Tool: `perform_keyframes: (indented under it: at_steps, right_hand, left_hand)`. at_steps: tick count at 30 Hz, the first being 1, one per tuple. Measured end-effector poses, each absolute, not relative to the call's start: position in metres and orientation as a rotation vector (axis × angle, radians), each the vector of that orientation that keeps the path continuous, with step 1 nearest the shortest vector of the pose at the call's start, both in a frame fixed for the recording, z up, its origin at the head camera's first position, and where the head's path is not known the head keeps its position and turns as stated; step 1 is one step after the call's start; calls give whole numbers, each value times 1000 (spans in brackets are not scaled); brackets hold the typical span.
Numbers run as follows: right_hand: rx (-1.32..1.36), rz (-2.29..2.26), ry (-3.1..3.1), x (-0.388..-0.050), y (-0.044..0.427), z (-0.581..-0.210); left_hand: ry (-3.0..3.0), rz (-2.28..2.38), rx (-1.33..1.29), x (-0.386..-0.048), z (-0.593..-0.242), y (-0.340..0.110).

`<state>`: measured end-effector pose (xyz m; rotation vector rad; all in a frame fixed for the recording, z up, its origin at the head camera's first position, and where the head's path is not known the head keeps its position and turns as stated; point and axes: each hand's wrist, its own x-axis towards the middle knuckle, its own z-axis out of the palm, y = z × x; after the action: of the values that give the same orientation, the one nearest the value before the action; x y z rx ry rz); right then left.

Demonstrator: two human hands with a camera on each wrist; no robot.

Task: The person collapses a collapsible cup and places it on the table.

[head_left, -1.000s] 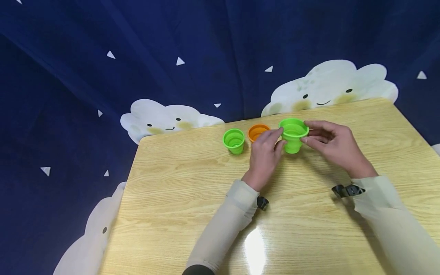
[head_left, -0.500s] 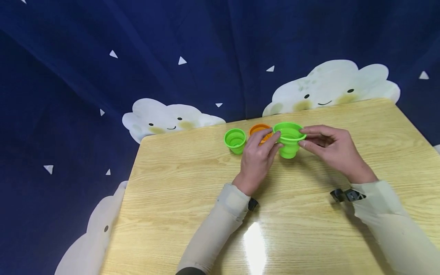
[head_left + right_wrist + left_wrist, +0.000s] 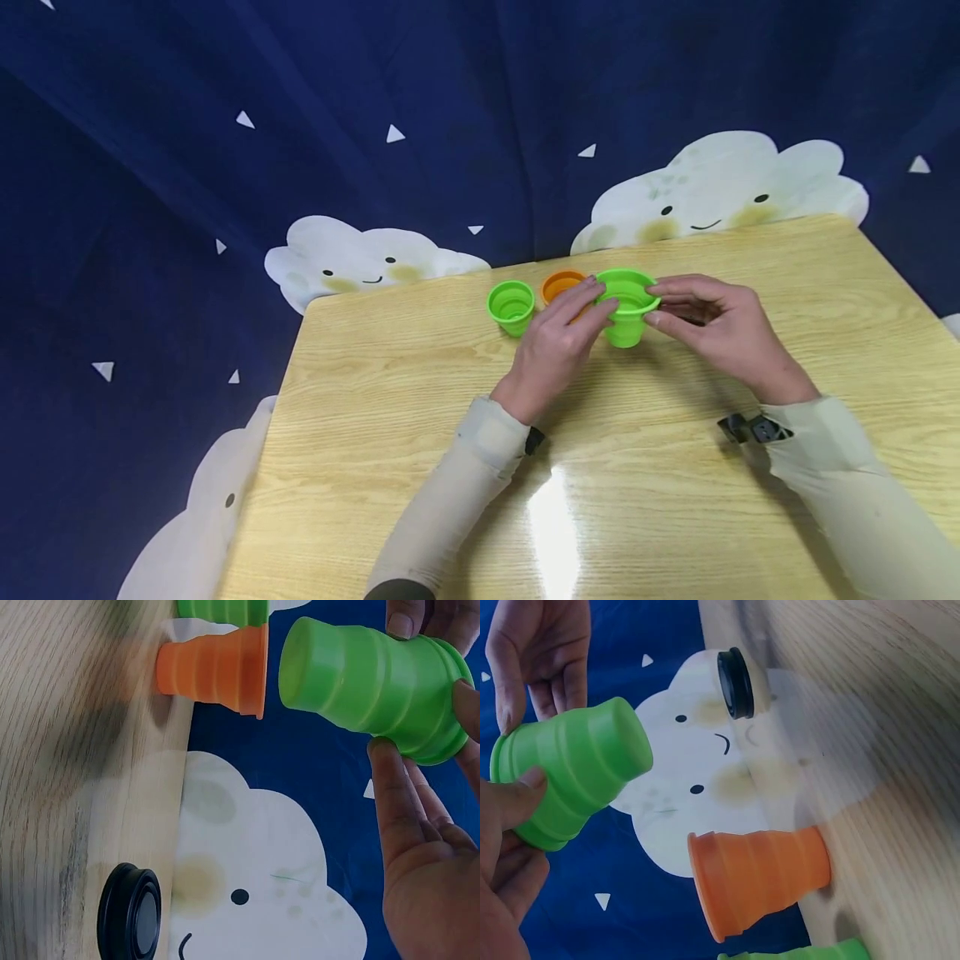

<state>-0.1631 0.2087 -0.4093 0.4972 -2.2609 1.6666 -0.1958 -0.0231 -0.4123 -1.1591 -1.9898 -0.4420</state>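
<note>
A light green collapsible cup (image 3: 625, 331) is held mouth up above the table, tilted a little. My left hand (image 3: 551, 350) pinches its left side near the rim between thumb and fingers. On the opposite side, the thumb and fingers of my right hand (image 3: 720, 333) grip the rim. Both wrist views show the cup's ringed outer wall, with the base off the tabletop. Just behind my left fingers stands an orange collapsible cup (image 3: 558, 284), partly covered in the head view. Left of that, a second green cup (image 3: 512, 307) stands upright.
A black round disc-like piece (image 3: 736, 684) sits on the table in both wrist views; my right hand seems to hide it from the head camera. The wooden table (image 3: 375, 400) meets a dark blue curtain (image 3: 420, 75) with cloud prints at its far edge.
The held green cup has moved slightly left and towards me, and its stepped wall looks straighter now. My left hand has shifted left and down. The two standing cups have stayed put.
</note>
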Motion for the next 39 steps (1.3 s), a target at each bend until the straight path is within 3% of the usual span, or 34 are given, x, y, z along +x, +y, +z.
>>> perform_keyframes:
  at_steps: [19,39]
  right_hand:
    - [863,591,-2080,-167,190,-402]
    - [962,317,-2098,-163,187,-399]
  left_hand:
    - [-2028,-412,-1137,-196,-409,-24]
    - [-2054,-277,-1164,-194,-408,-27]
